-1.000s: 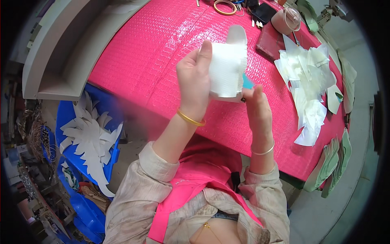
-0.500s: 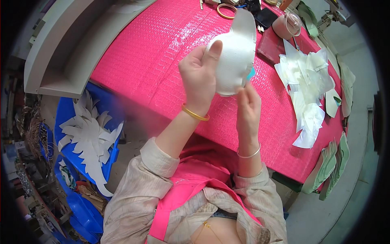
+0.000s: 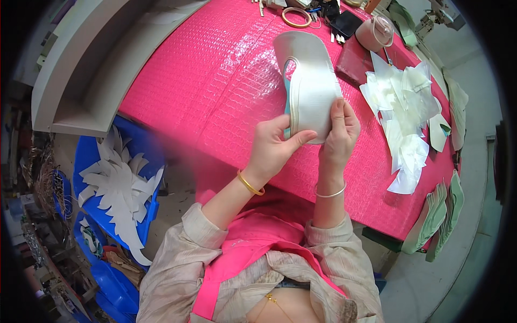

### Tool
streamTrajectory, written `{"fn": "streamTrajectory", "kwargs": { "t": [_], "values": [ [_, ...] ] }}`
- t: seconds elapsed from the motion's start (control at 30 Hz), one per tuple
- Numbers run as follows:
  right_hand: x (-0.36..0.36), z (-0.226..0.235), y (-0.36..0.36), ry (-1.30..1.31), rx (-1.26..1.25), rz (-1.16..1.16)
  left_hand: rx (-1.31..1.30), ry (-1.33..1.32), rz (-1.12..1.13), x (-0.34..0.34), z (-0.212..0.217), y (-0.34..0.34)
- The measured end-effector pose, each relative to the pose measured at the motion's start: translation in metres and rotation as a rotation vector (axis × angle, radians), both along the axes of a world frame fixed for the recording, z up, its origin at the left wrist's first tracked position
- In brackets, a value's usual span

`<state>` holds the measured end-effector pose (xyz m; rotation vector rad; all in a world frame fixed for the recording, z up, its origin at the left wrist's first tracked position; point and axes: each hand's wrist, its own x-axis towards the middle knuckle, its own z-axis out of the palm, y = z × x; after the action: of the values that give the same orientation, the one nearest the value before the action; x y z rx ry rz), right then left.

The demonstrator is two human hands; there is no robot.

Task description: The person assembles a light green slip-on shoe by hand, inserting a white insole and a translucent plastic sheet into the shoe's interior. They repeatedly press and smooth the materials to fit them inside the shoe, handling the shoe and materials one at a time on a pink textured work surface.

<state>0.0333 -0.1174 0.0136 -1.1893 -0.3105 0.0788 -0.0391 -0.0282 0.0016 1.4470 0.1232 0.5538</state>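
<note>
Over the near part of the pink-covered table I hold up a white shoe upper [image 3: 315,89], a curved, smooth piece with a teal inner side showing along its left edge. My left hand [image 3: 272,146] pinches its lower left corner, thumb across the front and fingers partly behind. On the lower right edge my right hand [image 3: 340,132] grips it between thumb and bent fingers. The upper's wide rounded end points away from me, with a curved cut-out on its left side. A gold bangle circles my left wrist, a silver one my right.
Right of my hands lies a heap of white pieces [image 3: 406,107] on the pink table cover [image 3: 215,91]. A lidded pink pot [image 3: 375,33] and a tape roll [image 3: 296,17] stand farther back. Blue bins [image 3: 89,148] with white cut pieces are at left, beside a grey shelf [image 3: 70,81].
The upper has turned in my hands, so its cut-out side and teal edge now face left. My left hand has moved down to the lower corner; my right hand has shifted slightly up its right edge.
</note>
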Motion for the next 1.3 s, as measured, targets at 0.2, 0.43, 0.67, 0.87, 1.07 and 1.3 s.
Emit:
{"fn": "streamTrajectory", "kwargs": {
  "t": [0.2, 0.43, 0.67, 0.87, 1.07, 1.3],
  "values": [
    [0.007, -0.001, -0.002, -0.034, -0.181, -0.159, -0.120, 0.084, -0.156, -0.002, -0.017, -0.014],
    [0.028, -0.010, -0.003, 0.148, -0.307, -0.105, 0.095, 0.064, -0.031, 0.003, -0.022, -0.028],
    [0.022, -0.015, -0.014, 0.330, 0.057, 0.461, -0.431, 0.104, -0.307, -0.004, 0.003, 0.026],
    [0.019, -0.006, -0.009, 0.110, -0.110, 0.725, -0.017, 0.087, -0.308, -0.013, 0.012, 0.059],
    [0.037, -0.030, 0.051, -0.783, -0.582, 0.045, 0.444, 0.163, 0.374, 0.006, -0.007, 0.065],
    [0.017, -0.042, 0.088, -0.751, -0.839, 0.445, 0.079, 0.066, 0.329, 0.021, -0.044, 0.071]
  ]
}}
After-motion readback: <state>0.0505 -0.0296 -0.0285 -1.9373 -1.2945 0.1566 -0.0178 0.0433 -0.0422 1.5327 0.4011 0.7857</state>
